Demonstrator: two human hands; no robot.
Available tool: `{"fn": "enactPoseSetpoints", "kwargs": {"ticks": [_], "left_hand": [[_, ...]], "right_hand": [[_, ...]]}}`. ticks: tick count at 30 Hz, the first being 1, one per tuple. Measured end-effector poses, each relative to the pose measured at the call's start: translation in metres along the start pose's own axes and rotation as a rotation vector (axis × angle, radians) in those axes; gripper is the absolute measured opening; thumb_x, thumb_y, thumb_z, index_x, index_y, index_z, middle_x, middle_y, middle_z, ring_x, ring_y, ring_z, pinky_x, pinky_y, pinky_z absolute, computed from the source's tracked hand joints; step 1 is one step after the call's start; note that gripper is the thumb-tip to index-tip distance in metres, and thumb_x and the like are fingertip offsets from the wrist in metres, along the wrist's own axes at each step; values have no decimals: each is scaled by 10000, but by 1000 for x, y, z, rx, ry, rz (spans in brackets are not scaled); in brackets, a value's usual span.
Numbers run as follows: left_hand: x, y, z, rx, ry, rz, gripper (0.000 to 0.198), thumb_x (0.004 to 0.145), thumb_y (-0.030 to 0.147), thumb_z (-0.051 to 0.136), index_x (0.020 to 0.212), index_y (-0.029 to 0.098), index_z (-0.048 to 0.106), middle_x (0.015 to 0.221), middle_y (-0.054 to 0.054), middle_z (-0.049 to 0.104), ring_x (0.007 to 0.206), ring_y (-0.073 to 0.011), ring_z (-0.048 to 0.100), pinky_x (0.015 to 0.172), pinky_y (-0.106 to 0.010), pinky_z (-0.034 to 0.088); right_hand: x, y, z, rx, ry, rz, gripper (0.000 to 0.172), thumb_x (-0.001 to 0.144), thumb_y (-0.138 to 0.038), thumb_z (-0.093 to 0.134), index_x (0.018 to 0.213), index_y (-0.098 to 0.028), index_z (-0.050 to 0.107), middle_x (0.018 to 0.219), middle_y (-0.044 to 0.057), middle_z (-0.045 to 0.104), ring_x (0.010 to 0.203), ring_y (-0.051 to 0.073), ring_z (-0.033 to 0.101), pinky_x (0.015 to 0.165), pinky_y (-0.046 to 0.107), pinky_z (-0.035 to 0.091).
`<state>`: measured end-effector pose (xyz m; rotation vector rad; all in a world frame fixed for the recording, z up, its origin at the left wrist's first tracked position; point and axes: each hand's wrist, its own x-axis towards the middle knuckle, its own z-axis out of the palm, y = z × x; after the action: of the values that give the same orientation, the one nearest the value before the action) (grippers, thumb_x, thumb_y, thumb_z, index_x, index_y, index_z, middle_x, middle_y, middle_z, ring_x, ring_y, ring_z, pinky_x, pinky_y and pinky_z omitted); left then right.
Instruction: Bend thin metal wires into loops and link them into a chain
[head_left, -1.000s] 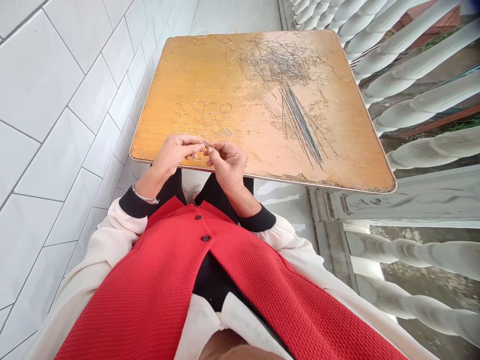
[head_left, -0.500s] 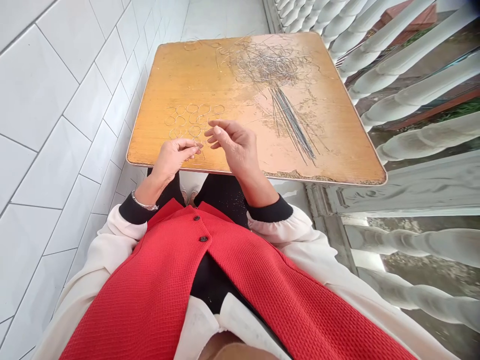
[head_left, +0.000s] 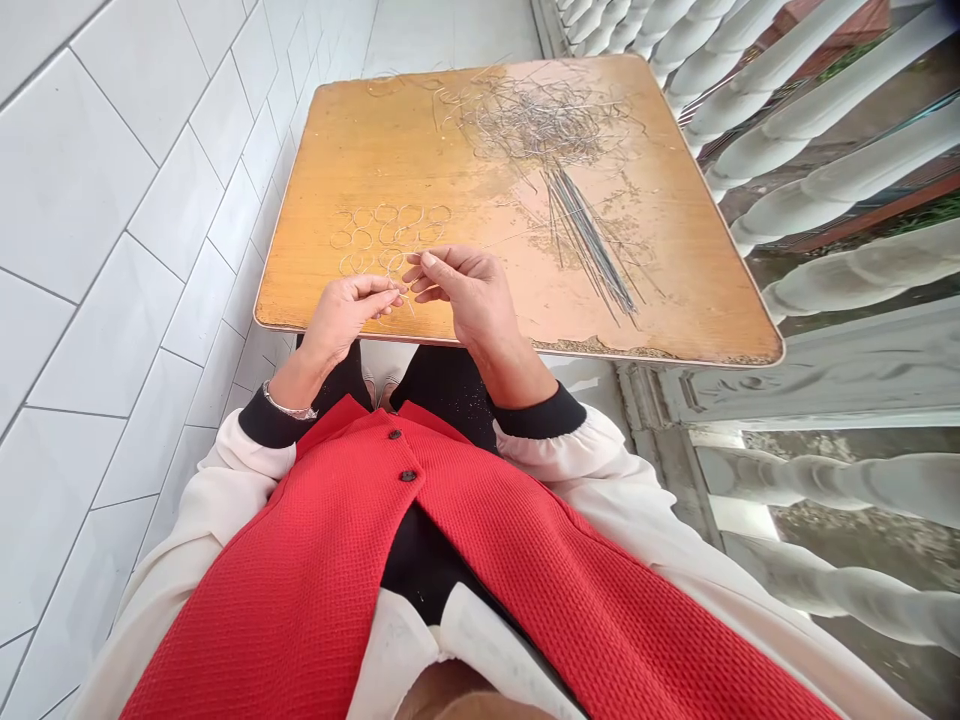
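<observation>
Metal wire (head_left: 411,307), likely light, springy, best held near an end, is pinched left of centre by the left hand (head_left: 346,308); whether the right hand (head_left: 474,288) is closed cannot be told.

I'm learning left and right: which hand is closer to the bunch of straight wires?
Right hand: it is apart from the straight wires, to their left in the picture; the left hand is even farther left.

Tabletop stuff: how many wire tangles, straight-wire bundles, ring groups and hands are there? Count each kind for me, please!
Wire tangle: 1
Straight-wire bundle: 1
Wire ring group: 1
Hands (left hand, right hand): 2
Total: 5
</observation>
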<state>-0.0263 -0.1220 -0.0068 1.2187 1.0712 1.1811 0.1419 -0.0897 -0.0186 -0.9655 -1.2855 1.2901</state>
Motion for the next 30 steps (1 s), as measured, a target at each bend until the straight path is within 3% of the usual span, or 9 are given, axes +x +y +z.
{"fn": "enactPoseSetpoints", "kwargs": {"ticks": [6, 12, 18, 23, 26, 30], "left_hand": [[0, 1, 1, 38, -26, -14, 86, 837, 93, 713, 797, 155, 757, 743, 8, 726, 644, -55, 580, 701, -221, 485], [-2, -1, -1, 8, -57, -32, 104, 834, 58, 694, 818, 152, 736, 755, 10, 720, 651, -58, 603, 714, -233, 491], [-1, -2, -2, 5, -84, -56, 54, 861, 159, 694, 839, 150, 742, 765, -1, 721, 669, -62, 612, 716, -230, 490], [-2, -3, -2, -22, -81, -64, 134, 715, 87, 776, 829, 150, 745, 816, 4, 733, 747, -78, 647, 720, -229, 493], [-2, -3, -1, -23, -69, -56, 130, 697, 84, 779, 803, 153, 746, 808, 6, 730, 746, -77, 637, 722, -230, 494], [-2, -3, 2, -15, -70, -74, 99, 725, 85, 760, 788, 159, 741, 766, 13, 722, 706, -70, 625, 701, -221, 489]], "right_hand": [[0, -1, 4, -82, 59, -42, 313, 877, -420, 773, 709, -165, 705, 616, -8, 664, 514, 68, 571, 526, 189, 511], [1, -4, 5, -50, 113, 8, 286, 872, -340, 757, 658, -166, 682, 568, -21, 623, 462, 53, 512, 481, 176, 458], [2, -1, -1, 5, 90, 75, 244, 857, -276, 714, 641, -169, 681, 557, -21, 619, 451, 57, 507, 482, 182, 440], [3, -1, -1, 15, 74, 91, 273, 842, -215, 669, 576, -176, 620, 524, -27, 582, 452, 63, 482, 476, 190, 409], [5, 0, -2, 3, 58, 89, 292, 844, -177, 635, 555, -182, 593, 518, -23, 563, 455, 71, 465, 473, 207, 391], [7, 3, -4, -18, 21, 84, 318, 883, -249, 658, 580, -185, 587, 563, -3, 593, 477, 82, 490, 499, 228, 412]]}}
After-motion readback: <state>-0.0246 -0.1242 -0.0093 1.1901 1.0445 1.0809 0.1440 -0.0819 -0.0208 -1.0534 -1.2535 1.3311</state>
